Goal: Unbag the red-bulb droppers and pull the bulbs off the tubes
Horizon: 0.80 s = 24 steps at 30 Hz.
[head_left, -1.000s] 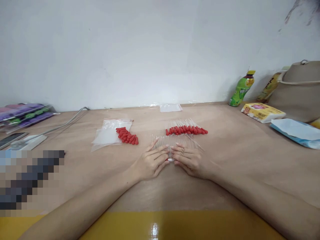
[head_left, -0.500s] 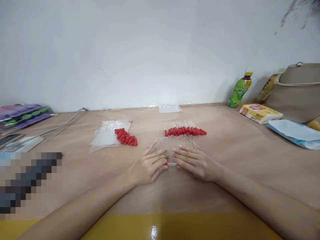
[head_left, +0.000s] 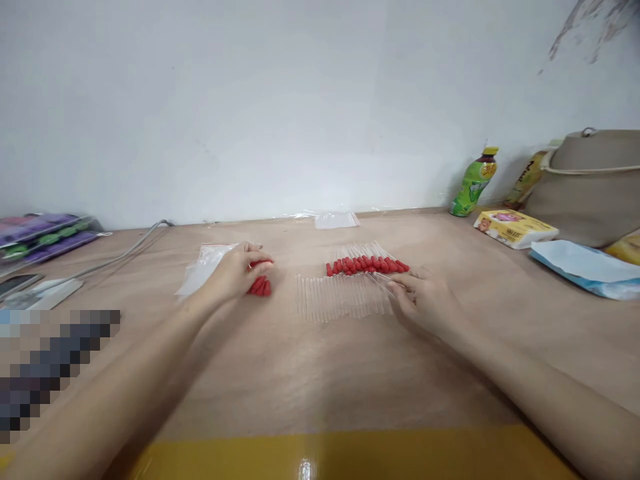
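Observation:
Over the left pile of red bulbs, my left hand has its thumb and fingers closed around a red bulb. My right hand pinches a thin clear tube at the right end of a row of clear tubes lying side by side. Behind that row, several red bulbs sit on the ends of more clear tubes. Clear plastic bags lie beside and partly behind my left hand.
A green bottle, a yellow tissue pack, a blue and white packet and a beige bag stand or lie at the right. Purple and green packs, a cable and a phone are at the left.
My hands have moved apart from the tube row. The left has gone to the left bulb pile and closed on a bulb; the right has shifted right and lifted a tube.

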Each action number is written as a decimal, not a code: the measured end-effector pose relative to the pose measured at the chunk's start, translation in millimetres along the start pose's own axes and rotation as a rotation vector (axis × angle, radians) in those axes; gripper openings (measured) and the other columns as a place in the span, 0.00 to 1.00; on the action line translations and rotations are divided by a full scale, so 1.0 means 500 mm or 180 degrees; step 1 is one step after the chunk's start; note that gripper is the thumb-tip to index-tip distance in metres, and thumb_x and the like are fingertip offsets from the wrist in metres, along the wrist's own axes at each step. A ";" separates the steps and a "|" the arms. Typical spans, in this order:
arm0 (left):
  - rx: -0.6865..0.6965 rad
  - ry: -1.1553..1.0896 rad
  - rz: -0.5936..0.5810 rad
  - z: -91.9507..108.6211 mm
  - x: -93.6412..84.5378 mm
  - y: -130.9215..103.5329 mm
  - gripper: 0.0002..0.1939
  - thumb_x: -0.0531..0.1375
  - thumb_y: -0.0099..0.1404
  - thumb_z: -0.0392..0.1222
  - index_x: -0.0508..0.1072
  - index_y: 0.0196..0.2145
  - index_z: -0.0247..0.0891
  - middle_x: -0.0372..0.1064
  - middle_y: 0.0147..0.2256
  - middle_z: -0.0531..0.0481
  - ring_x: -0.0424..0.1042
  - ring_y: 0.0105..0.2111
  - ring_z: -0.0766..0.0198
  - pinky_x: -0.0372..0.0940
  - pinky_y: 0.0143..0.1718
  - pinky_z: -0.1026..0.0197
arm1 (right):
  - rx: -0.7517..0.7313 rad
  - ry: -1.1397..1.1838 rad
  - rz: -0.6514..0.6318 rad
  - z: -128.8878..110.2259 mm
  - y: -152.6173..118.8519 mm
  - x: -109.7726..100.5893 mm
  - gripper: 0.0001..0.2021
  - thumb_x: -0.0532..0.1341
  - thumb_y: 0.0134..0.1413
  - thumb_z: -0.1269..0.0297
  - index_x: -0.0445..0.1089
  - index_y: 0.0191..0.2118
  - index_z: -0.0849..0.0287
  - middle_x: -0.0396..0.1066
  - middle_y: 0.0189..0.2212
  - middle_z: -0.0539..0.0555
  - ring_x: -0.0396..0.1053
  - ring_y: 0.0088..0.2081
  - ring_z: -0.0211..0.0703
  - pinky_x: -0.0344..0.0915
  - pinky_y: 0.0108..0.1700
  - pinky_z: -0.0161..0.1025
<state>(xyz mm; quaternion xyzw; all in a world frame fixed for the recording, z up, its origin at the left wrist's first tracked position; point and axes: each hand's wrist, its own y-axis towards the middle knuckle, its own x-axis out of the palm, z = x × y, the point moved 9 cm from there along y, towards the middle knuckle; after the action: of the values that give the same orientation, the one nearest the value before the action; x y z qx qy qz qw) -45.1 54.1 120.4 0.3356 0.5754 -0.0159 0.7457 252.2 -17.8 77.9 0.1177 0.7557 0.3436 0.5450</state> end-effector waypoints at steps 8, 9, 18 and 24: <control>-0.0340 0.0100 -0.1817 -0.118 0.100 0.070 0.12 0.57 0.52 0.45 0.77 0.32 0.42 0.73 0.36 0.51 0.69 0.36 0.61 0.61 0.38 0.66 | 0.0473 -0.0380 -0.0635 0.039 -0.010 0.048 0.12 0.50 0.53 0.69 0.71 0.34 0.61 0.73 0.30 0.58 0.69 0.29 0.46 0.58 0.29 0.37; -0.0349 0.0089 -0.1842 -0.122 0.106 0.071 0.11 0.58 0.51 0.45 0.77 0.32 0.43 0.74 0.36 0.51 0.69 0.36 0.60 0.61 0.39 0.66 | 0.0465 -0.0389 -0.0665 0.042 -0.010 0.055 0.12 0.50 0.52 0.70 0.71 0.34 0.61 0.73 0.29 0.58 0.69 0.29 0.46 0.58 0.29 0.37; -0.0272 -0.0130 -0.2140 -0.124 0.141 0.062 0.11 0.56 0.52 0.46 0.76 0.30 0.43 0.75 0.35 0.53 0.66 0.46 0.58 0.58 0.45 0.65 | 0.0781 0.0250 -0.0996 0.051 0.003 0.093 0.13 0.51 0.52 0.67 0.71 0.25 0.60 0.69 0.20 0.52 0.66 0.24 0.41 0.54 0.26 0.34; -0.0301 -0.0095 -0.1942 -0.134 0.130 0.074 0.14 0.53 0.55 0.48 0.75 0.32 0.41 0.74 0.34 0.52 0.70 0.37 0.62 0.59 0.39 0.66 | 0.0972 0.0474 -0.0888 0.068 0.002 0.100 0.15 0.51 0.52 0.61 0.74 0.28 0.60 0.70 0.19 0.52 0.65 0.22 0.39 0.53 0.24 0.33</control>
<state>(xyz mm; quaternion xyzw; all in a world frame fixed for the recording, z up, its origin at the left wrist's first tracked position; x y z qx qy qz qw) -65.0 140.9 74.1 0.1120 0.6386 -0.2171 0.7297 263.9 23.8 35.9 0.0674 0.8461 0.1541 0.5058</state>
